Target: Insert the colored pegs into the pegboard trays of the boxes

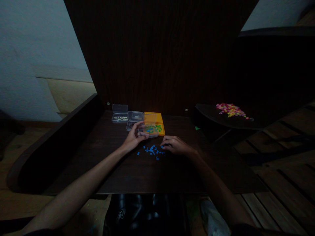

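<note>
On a dark wooden table lies a scatter of small blue pieces. My right hand rests beside them at their right edge, fingers curled down onto the pieces. My left hand grips a small clear plastic box that holds blue and green pieces. That box sits in front of an orange tray. What the right fingers pinch is too small to make out.
Two more clear boxes stand at the back: one with pale pieces, one beside it. A pile of pink and yellow pieces lies on a dark rounded surface at the right. A tall dark wooden panel backs the table.
</note>
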